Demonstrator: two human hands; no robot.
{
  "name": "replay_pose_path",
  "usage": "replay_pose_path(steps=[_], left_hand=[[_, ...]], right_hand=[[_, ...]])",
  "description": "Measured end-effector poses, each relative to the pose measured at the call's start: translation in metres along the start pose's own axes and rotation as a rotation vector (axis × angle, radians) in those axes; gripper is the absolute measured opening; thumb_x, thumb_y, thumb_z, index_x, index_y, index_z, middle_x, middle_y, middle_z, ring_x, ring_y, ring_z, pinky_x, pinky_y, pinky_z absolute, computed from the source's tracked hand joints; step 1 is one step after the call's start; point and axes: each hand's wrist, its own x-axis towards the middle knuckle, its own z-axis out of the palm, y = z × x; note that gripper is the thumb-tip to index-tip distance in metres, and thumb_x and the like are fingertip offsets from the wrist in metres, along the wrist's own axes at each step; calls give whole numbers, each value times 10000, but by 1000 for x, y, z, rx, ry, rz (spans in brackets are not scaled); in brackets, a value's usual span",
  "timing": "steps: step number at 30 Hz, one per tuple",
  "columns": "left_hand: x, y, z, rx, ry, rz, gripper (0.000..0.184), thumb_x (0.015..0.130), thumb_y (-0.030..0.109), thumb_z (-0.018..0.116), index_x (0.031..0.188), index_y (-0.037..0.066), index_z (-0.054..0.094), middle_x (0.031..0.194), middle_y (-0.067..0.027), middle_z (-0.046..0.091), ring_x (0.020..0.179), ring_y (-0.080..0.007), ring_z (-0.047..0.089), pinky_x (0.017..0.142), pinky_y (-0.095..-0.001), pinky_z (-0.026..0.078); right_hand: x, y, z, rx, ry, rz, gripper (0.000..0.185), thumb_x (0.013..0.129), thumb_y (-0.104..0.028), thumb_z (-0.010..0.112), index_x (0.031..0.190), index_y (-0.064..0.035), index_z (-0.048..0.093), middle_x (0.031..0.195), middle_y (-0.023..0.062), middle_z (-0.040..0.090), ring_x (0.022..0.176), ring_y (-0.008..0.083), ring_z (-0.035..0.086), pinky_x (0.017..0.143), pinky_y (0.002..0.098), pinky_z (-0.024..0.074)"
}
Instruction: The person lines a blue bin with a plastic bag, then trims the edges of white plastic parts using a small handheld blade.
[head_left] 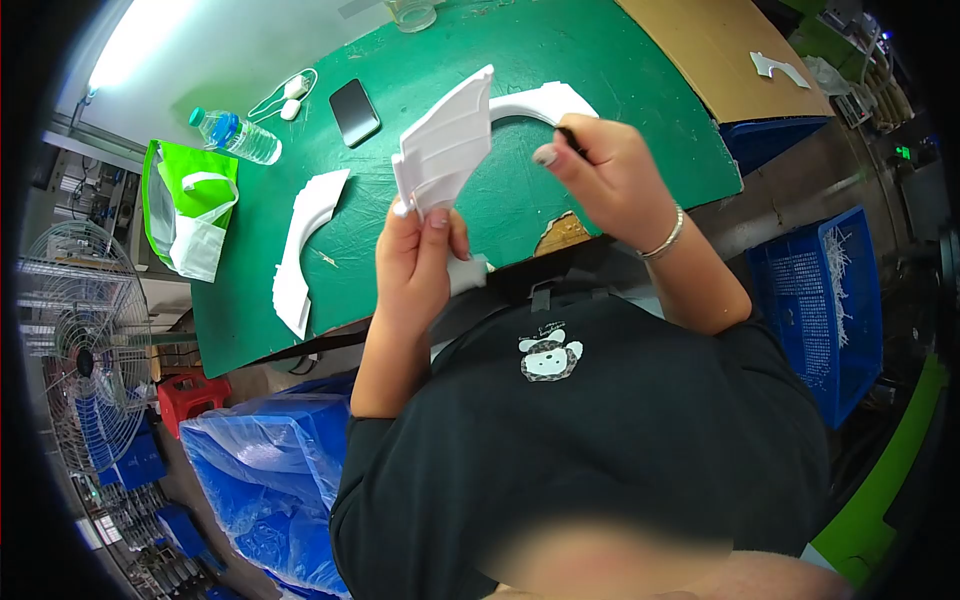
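Note:
My left hand is closed on the lower end of a white molded plastic part, holding it up over the green table. The part is a thin ribbed panel, tilted, with a narrow edge at its lower left. To the right of it, my right hand is wrapped round a small black tool. Only a short dark piece of that tool shows, so its kind is unclear; it is apart from the panel. Behind the panel lies a curved white plastic part. Another curved white part rests on the table to the left.
On the green table are a phone, a white cable with plug, a water bottle and a green bag. A cardboard sheet is at right. Blue crates, a lined blue bin and a fan surround me.

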Motion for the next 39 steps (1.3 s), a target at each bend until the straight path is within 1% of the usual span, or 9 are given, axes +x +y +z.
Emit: replay_pose_path(steps=[5, 7, 8, 10, 19, 30, 33, 36, 39], left_hand=[[-4, 8, -10, 515, 1, 167, 191, 980, 67, 516, 1117, -18, 617, 755, -63, 600, 618, -116, 541, 568, -253, 441], [-4, 4, -10, 542, -11, 228, 191, 950, 44, 538, 1108, -20, 625, 776, -76, 622, 607, -141, 550, 562, -265, 441], [-5, 2, -10, 570, -18, 290, 198, 920, 21, 561, 1098, -22, 634, 797, -89, 643, 595, -166, 559, 556, -277, 440], [-3, 4, -10, 612, -32, 350, 229, 887, 6, 574, 1107, -22, 632, 811, -105, 654, 588, -186, 563, 549, -284, 437], [0, 4, -15, 753, -75, 516, 276, 843, 56, 587, 1103, -12, 654, 722, -98, 618, 545, -219, 543, 504, -317, 415], [0, -1, -19, 842, -85, 581, 294, 862, 155, 581, 1095, 3, 675, 683, -91, 583, 560, -239, 551, 525, -347, 425], [3, -1, -21, 839, -61, 588, 201, 892, 164, 564, 965, 6, 666, 684, -103, 580, 567, -250, 555, 524, -355, 422], [-1, -8, -25, 805, 62, 467, 194, 936, 169, 535, 852, 10, 605, 674, -109, 570, 564, -253, 550, 519, -360, 417], [0, -19, -34, -232, 39, 213, 358, 994, 306, 441, 734, 65, 490, 596, -52, 480, 498, -175, 405, 477, -310, 325]], right_hand=[[2, -9, -15, -17, 56, -35, 386, 940, -337, 623, 777, 5, 544, 604, 116, 465, 533, 245, 423, 518, 339, 382], [1, -6, -13, -53, -21, -82, 358, 969, -299, 583, 774, -13, 494, 615, 57, 399, 564, 129, 361, 521, 280, 342], [0, -5, -13, -52, -20, -81, 358, 969, -299, 583, 774, -13, 494, 615, 57, 399, 564, 129, 361, 521, 280, 342], [-1, -5, -13, -65, -61, -55, 422, 954, -363, 597, 747, -7, 505, 598, 131, 442, 527, 260, 417, 513, 365, 371], [-3, -6, -20, -135, -135, -90, 530, 965, -420, 555, 666, -4, 419, 588, 178, 410, 538, 332, 395, 523, 397, 357], [-8, 0, -28, -142, -266, -93, 494, 987, -354, 528, 671, 6, 406, 604, 170, 372, 536, 307, 351, 516, 388, 324], [-9, 1, -30, -66, -294, -84, 506, 980, -369, 542, 660, 1, 414, 581, 154, 380, 518, 274, 361, 511, 377, 338], [-8, 3, -33, 53, -321, -19, 514, 972, -386, 562, 655, -6, 424, 562, 134, 385, 513, 227, 356, 506, 361, 348], [-8, 9, -29, 76, -320, 38, 509, 958, -380, 590, 660, -11, 408, 557, 113, 355, 525, 181, 314, 494, 341, 327]])
